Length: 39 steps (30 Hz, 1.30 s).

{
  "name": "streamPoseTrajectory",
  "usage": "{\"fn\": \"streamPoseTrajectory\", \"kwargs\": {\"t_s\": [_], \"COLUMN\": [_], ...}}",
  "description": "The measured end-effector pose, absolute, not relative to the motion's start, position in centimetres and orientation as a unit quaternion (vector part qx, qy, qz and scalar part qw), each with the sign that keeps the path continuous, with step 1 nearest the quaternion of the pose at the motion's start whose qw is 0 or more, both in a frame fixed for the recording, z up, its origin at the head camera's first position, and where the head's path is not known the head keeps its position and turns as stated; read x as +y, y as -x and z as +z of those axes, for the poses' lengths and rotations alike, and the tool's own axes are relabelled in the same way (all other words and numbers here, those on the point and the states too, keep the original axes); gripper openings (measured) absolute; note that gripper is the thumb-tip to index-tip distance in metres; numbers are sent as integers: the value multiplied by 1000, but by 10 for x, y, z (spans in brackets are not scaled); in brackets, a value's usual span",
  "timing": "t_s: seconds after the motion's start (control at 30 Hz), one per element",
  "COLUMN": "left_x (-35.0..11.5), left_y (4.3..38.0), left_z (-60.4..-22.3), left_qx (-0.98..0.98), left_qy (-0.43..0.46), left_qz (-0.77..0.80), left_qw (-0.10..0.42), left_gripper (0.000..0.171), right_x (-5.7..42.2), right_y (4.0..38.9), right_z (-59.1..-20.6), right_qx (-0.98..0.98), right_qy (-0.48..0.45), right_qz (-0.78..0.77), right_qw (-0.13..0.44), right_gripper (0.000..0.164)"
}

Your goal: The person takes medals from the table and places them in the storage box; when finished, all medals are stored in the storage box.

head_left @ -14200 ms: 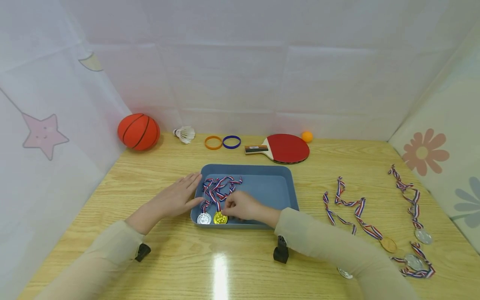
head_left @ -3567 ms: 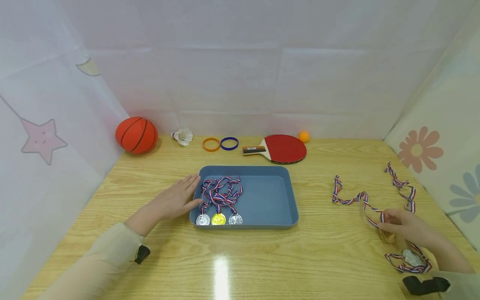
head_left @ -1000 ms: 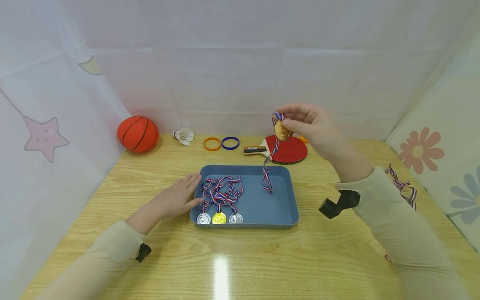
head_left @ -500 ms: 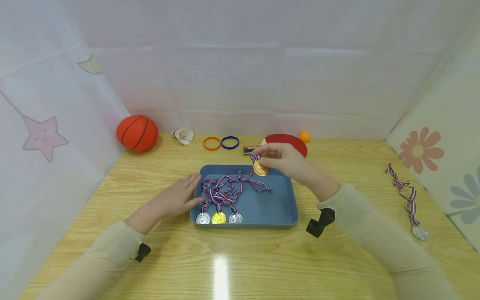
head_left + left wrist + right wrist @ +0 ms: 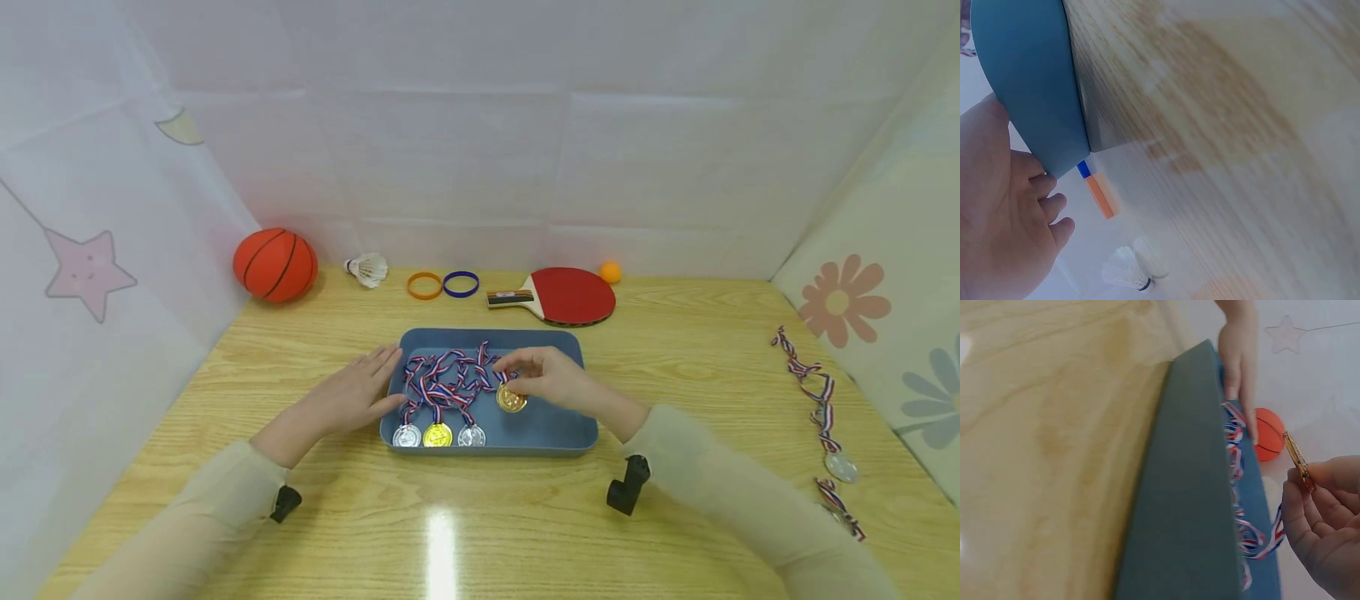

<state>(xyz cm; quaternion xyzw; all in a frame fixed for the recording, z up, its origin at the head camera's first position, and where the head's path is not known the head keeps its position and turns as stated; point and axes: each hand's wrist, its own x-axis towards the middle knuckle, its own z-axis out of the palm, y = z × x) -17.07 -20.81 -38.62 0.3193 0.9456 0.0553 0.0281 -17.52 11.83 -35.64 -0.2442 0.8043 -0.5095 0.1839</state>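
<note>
My right hand [image 5: 551,379] pinches a gold medal [image 5: 512,397] by its edge, between thumb and fingers, over the blue-grey tray [image 5: 555,429]. In the right wrist view the medal [image 5: 1298,459] is seen edge-on, held above the tray wall [image 5: 1182,481]. Its striped ribbon trails to the left among other ribbons [image 5: 450,392]. Along the tray's front wall lie a silver medal [image 5: 407,436], a yellow-gold medal [image 5: 437,434] and another silver medal [image 5: 472,435]. My left hand [image 5: 348,396] rests with straight fingers against the tray's left rim; the left wrist view shows its palm [image 5: 1004,231] beside the wall.
Two medals, a silver one [image 5: 840,467] and one partly behind my sleeve [image 5: 840,510], lie on the table's right side. Behind the tray are a basketball [image 5: 275,265], shuttlecock [image 5: 367,270], orange wristband [image 5: 424,286], blue wristband [image 5: 461,284], table tennis bat [image 5: 573,296] and orange ball [image 5: 611,272].
My right hand took the gold medal from the table's right side and lowered it into the tray area. Earlier, a second silver medal joined the front row. My left hand stayed at the rim.
</note>
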Motion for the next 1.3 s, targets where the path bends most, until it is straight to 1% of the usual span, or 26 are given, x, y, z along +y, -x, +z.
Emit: {"fn": "streamPoseTrajectory", "kwargs": {"t_s": [0.23, 0.4, 0.73, 1.1, 1.3], "left_x": [-208, -208, -207, -208, -208], "left_y": [170, 171, 170, 170, 170], "left_z": [-386, -386, -385, -385, -385], "left_qx": [946, 945, 946, 946, 946], "left_qy": [-319, -322, -318, -319, -319], "left_qz": [54, 51, 51, 52, 50], "left_qw": [30, 27, 29, 27, 29], "left_gripper": [72, 72, 72, 72, 72], "right_x": [114, 110, 108, 108, 107], "right_y": [167, 162, 162, 163, 163], "right_z": [-387, -399, -404, -408, -406], "right_qx": [808, 816, 847, 842, 853], "right_qy": [253, 278, 326, 363, 363], "right_qz": [-491, -464, -389, -376, -354], "right_qw": [207, 204, 158, 134, 123], "right_gripper": [23, 18, 15, 15, 17]}}
